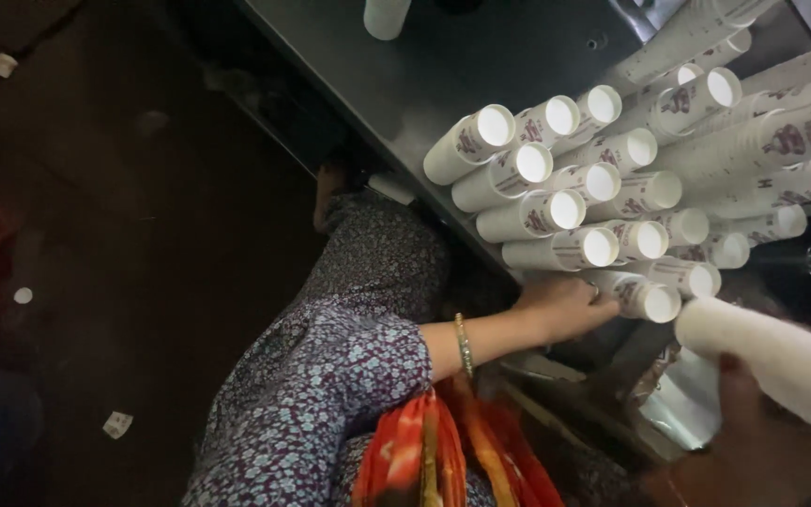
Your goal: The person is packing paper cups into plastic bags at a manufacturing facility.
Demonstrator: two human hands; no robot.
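The left hand (563, 302) reaches out from a flowered sleeve, a bangle at the wrist, and closes over the near end of the lowest stack of paper cups (645, 299), its fingers curled on the cup wall, where the pile meets the edge of the grey metal table (443, 66). The right hand (753, 413), blurred and close to the camera at the lower right, is wrapped around a separate long white stack of cups (781, 361) that slants up toward the right edge. Going from the left: the dark floor (96, 282) carries a few scraps of paper (117, 424), then comes the sleeve and an orange patterned cloth (434, 451) below it, then the table with its heap of cup stacks (612, 178) lying on their sides, open white mouths facing the viewer. To handle the gripped stack well, I judge it best drawn straight along its own length, since the stacks above rest on it and a sideways tug could set the heap rolling off the table edge. A grip spread round the wall, not squeezed at the rim, should keep the thin paper from crushing. The stack in the right hand looks long and liable to bend or slide apart, so holding it nearer its middle seems wise.
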